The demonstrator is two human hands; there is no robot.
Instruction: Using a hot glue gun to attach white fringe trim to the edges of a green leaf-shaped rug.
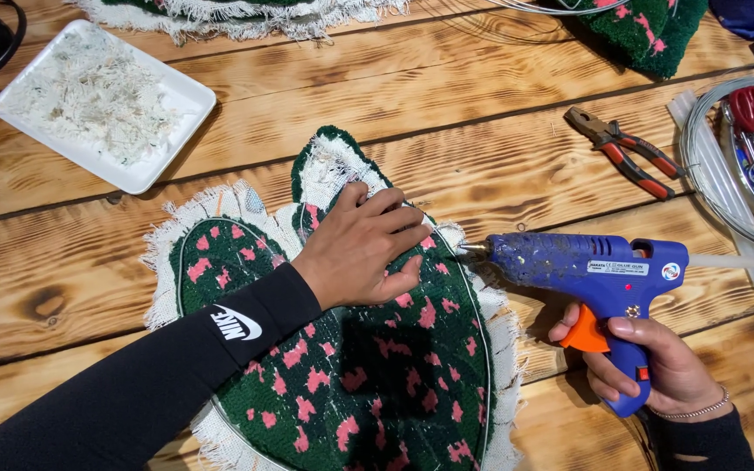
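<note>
Pressing our left hand (366, 249) flat on the green-and-pink rug piece (351, 366) on the desk (482, 113), we clamp the glue gun (591, 275) in our right hand (647, 362), judging its nozzle must next meet the frayed edge.

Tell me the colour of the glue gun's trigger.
Orange, on the blue glue gun held in the right hand; head view.
</note>
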